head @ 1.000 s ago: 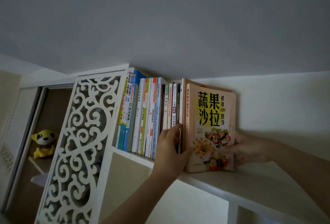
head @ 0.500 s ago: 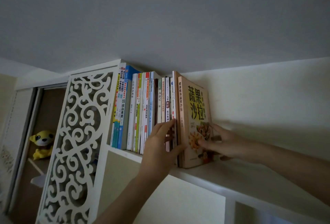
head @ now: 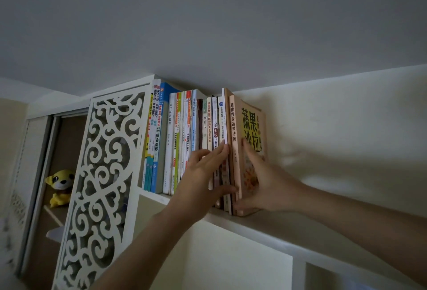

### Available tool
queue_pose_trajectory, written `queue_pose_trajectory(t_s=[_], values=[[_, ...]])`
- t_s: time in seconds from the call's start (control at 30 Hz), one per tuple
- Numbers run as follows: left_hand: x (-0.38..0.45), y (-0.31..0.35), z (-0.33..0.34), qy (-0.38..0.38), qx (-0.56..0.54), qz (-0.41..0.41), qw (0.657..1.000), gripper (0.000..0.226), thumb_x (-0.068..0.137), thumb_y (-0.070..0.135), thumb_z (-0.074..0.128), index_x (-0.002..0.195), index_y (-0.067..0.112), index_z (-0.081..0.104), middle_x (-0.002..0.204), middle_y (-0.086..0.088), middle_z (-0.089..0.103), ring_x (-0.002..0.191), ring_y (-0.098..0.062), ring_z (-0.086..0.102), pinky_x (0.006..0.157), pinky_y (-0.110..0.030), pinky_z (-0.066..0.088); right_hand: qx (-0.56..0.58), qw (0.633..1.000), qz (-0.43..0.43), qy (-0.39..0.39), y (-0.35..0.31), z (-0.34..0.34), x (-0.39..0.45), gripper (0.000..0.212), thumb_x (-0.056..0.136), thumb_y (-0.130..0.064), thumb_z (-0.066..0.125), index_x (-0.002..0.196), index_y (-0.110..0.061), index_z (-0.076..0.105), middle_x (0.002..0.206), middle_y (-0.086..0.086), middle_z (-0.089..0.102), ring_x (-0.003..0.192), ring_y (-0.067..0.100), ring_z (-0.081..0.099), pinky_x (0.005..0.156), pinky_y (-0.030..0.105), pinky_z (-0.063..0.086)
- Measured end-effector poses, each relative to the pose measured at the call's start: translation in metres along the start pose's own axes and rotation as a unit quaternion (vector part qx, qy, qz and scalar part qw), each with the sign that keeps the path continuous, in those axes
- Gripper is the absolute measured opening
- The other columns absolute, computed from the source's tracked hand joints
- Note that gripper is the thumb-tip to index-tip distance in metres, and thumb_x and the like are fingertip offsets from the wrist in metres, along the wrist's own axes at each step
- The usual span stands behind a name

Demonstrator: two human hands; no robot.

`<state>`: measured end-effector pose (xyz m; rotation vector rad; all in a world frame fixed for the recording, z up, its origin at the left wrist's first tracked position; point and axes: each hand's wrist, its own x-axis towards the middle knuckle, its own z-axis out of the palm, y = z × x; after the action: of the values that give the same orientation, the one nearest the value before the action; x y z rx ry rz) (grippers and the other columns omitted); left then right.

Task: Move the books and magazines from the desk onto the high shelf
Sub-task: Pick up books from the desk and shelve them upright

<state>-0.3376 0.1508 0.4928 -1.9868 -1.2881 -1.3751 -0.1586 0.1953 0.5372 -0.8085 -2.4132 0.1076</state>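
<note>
The salad cookbook point(head: 250, 148), turned cover-out a second ago, is now pressed upright against the row of books point(head: 184, 141) on the high shelf point(head: 288, 229), left hand point(head: 203, 181) and right hand point(head: 265, 188) both flat and spread, its shelving judged nearly done.

yellow plush toy point(head: 60, 185), white (scrollwork) screen point(head: 104, 174)

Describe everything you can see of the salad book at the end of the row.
The salad book is a peach-orange paperback with large black characters on yellow and food photos on its cover. It stands upright on the shelf, rightmost in the row, spine outward. The right hand presses flat on its cover; the left hand rests against neighbouring spines.
</note>
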Motion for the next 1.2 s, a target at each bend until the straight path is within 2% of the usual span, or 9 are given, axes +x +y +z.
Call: queue_pose_trajectory(t_s=[0.3, 0.37, 0.43, 0.53, 0.63, 0.8, 0.93, 1.07, 1.2], values=[[-0.001, 0.006, -0.003, -0.011, 0.120, -0.008, 0.993, 0.085, 0.083, 0.037, 0.067, 0.151, 0.029, 0.016, 0.156, 0.010, 0.026, 0.120, -0.015, 0.033, 0.096, -0.026, 0.034, 0.027, 0.997, 0.070, -0.008, -0.014, 0.009, 0.000, 0.133, 0.065, -0.031, 0.086, 0.148, -0.037, -0.018, 0.156, -0.003, 0.024, 0.139, 0.020, 0.034, 0.112, 0.042, 0.036], [-0.007, 0.022, -0.004, 0.010, 0.128, -0.018, 0.992, 0.078, 0.082, 0.030, 0.072, 0.148, 0.021, 0.032, 0.151, 0.001, 0.036, 0.125, -0.022, 0.035, 0.103, -0.036, 0.037, 0.059, 0.995, 0.082, -0.016, -0.022, 0.005, -0.017, 0.098, 0.068, -0.031, 0.083, 0.148, -0.025, 0.026, 0.140, -0.001, 0.049, 0.126, 0.018, 0.049, 0.107, 0.039, 0.042], [-0.019, 0.052, -0.005, 0.079, 0.083, 0.006, 0.993, 0.052, 0.081, 0.021, 0.073, 0.130, 0.015, 0.056, 0.129, -0.006, 0.054, 0.115, -0.023, 0.049, 0.097, -0.037, 0.047, 0.010, 0.996, 0.083, 0.026, -0.034, -0.009, -0.052, 0.042, 0.078, -0.026, 0.076, 0.118, -0.021, 0.065, 0.112, -0.004, 0.068, 0.105, 0.014, 0.063, 0.096, 0.031, 0.050], [-0.055, 0.117, -0.012, 0.051, -0.066, 0.040, 0.996, 0.010, 0.087, 0.019, 0.067, 0.097, 0.015, 0.067, 0.087, 0.006, 0.064, 0.075, -0.006, 0.062, 0.068, -0.022, 0.054, -0.022, 0.995, 0.058, 0.081, -0.059, -0.043, -0.138, 0.009, 0.080, -0.018, 0.074, 0.088, -0.021, 0.077, 0.075, -0.006, 0.074, 0.072, 0.006, 0.071, 0.072, 0.019, 0.055], [-0.113, 0.186, 0.004, -0.140, -0.272, 0.003, 0.952, 0.007, 0.090, 0.020, 0.066, 0.085, 0.015, 0.065, 0.066, 0.007, 0.067, 0.061, -0.008, 0.066, 0.062, -0.022, 0.055, -0.001, 0.991, 0.134, -0.012, -0.067, -0.065, -0.251, 0.000, 0.077, -0.022, 0.075, 0.078, -0.022, 0.074, 0.061, -0.007, 0.072, 0.056, 0.006, 0.070, 0.060, 0.019, 0.055], [-0.267, 0.267, 0.134, -0.434, -0.328, -0.083, 0.835, 0.016, 0.092, 0.026, 0.061, 0.078, 0.019, 0.063, 0.066, 0.007, 0.069, 0.060, -0.009, 0.066, 0.063, -0.027, 0.055, -0.030, 0.889, 0.407, -0.209, 0.020, 0.004, -0.470, 0.005, 0.082, -0.030, 0.072, 0.086, -0.026, 0.072, 0.083, -0.008, 0.073, 0.062, -0.005, 0.065, 0.064, 0.014, 0.052], [-0.405, 0.300, 0.245, -0.626, -0.210, -0.190, 0.726, 0.021, 0.098, 0.027, 0.050, 0.114, 0.017, 0.059, 0.109, -0.003, 0.064, 0.098, -0.021, 0.062, 0.084, -0.033, 0.052, -0.007, 0.771, 0.606, -0.195, 0.069, 0.079, -0.644, 0.024, 0.090, -0.030, 0.063, 0.111, -0.018, 0.067, 0.110, 0.002, 0.066, 0.092, 0.011, 0.061, 0.080, 0.018, 0.045], [-0.480, 0.323, 0.293, -0.723, -0.198, -0.172, 0.639, 0.025, 0.099, 0.028, 0.049, 0.121, 0.015, 0.049, 0.108, -0.004, 0.056, 0.086, -0.016, 0.055, 0.072, -0.028, 0.049, -0.015, 0.722, 0.672, -0.166, 0.064, 0.135, -0.739, 0.034, 0.093, -0.039, 0.056, 0.122, -0.022, 0.061, 0.121, 0.001, 0.063, 0.100, 0.017, 0.059, 0.085, 0.021, 0.043], [-0.515, 0.348, 0.346, -0.704, -0.170, -0.240, 0.646, 0.076, 0.089, 0.031, 0.063, 0.150, 0.014, 0.020, 0.150, -0.015, 0.031, 0.133, -0.033, 0.038, 0.108, -0.039, 0.037, 0.053, 0.633, 0.764, -0.109, 0.067, 0.156, -0.788, 0.057, 0.093, -0.042, 0.055, 0.142, -0.021, 0.037, 0.139, 0.000, 0.048, 0.119, 0.020, 0.052, 0.097, 0.029, 0.045]])
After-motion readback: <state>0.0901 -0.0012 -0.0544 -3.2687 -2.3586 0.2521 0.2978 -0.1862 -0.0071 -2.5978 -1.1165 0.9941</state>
